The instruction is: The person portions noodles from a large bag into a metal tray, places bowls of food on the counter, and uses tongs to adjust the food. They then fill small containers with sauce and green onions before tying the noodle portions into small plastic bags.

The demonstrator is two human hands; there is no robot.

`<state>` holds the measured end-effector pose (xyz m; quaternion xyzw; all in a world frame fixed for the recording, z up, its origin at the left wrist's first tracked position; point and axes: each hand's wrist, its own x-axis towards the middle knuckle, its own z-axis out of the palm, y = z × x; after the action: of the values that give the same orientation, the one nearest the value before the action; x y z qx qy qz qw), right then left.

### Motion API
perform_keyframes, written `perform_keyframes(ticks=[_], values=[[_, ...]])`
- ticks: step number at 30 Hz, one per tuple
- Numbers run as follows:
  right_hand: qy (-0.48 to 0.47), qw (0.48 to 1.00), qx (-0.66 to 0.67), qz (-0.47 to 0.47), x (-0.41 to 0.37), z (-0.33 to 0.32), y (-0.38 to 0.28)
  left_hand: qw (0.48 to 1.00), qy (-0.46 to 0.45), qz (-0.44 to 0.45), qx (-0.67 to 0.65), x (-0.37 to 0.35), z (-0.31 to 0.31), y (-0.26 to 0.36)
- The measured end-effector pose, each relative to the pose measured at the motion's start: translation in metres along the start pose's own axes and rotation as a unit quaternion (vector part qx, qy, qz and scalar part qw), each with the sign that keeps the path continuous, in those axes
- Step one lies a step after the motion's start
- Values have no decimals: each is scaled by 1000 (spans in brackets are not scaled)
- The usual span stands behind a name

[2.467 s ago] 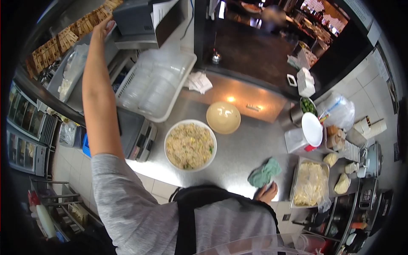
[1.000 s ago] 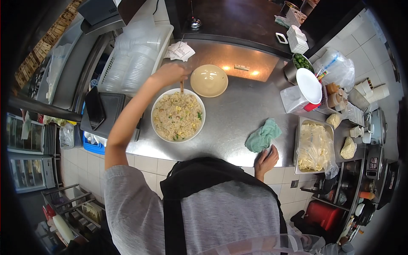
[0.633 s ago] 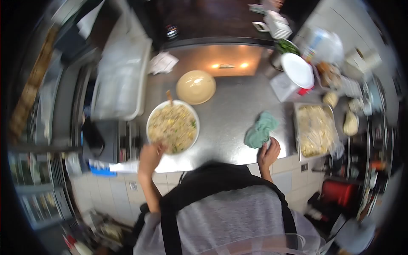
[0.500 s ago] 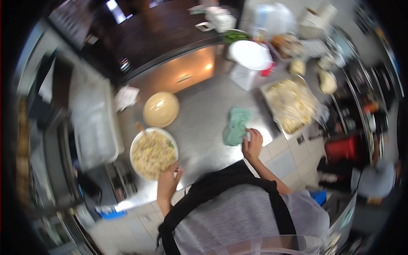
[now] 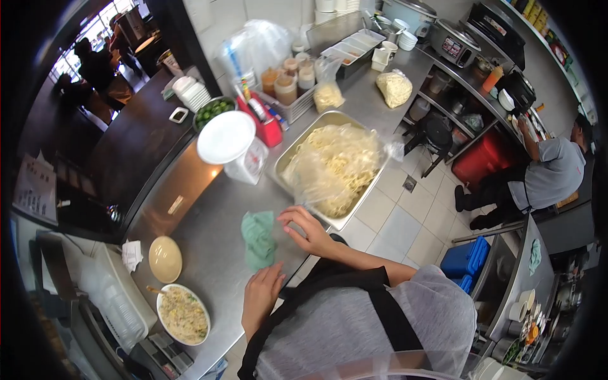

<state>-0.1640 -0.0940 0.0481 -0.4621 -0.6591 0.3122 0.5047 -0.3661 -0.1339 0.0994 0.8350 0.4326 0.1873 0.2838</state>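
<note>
A crumpled green cloth lies on the steel counter in front of me. My left hand is just below the cloth's near end, fingers extended with nothing in them. To the right of the cloth, my right hand hovers with loosely bent, parted fingers, also holding nothing. Beyond it is a metal tray of pale noodles, partly under clear plastic. On the left stands a white bowl of fried rice with a wooden handle sticking out, beside a shallow beige bowl.
A kitchen scale with a round white top stands behind the cloth, next to a red holder. Sauce containers sit in a basket. Bagged noodles lie farther right. Another person works at the far right.
My view has swung right, so the rice bowl now appears farther left. My left hand has moved from the rice bowl toward the cloth. My right hand has come off the cloth's edge.
</note>
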Motion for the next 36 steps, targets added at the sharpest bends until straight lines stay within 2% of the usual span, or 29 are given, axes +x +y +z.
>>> perform_keyframes(ticks=[2,6,10,11,14,18,21,25,26,28,30,32,34,36], values=[[-2,1000,12,-26,11,-50,-2,1000,14,21,-18,31,24,23],[33,999,0,-1,25,-151,7,998,37,15,-46,97,67,76],[103,994,-8,26,36,-226,24,985,107,52,-122,138,101,116],[111,992,24,53,38,-240,26,984,115,67,-119,145,100,126],[147,987,39,47,49,-266,38,985,115,91,-92,161,100,137],[139,989,-30,38,62,-286,44,988,103,94,-72,178,106,137],[91,989,-118,-28,89,-316,51,986,107,119,-40,197,115,141],[108,948,-248,-166,167,-379,94,979,128,145,-68,237,123,164],[113,932,-283,-197,192,-401,108,979,130,137,-79,249,129,168],[104,935,-274,-200,247,-448,157,977,141,119,-103,276,144,178],[94,952,-256,-140,307,-496,218,976,179,113,-54,305,162,190],[85,960,-231,-132,369,-544,283,971,218,100,-24,342,179,202],[98,944,-292,-123,432,-598,371,964,252,67,-45,376,193,222],[140,896,-401,-132,481,-640,429,958,280,44,-38,401,202,239]])
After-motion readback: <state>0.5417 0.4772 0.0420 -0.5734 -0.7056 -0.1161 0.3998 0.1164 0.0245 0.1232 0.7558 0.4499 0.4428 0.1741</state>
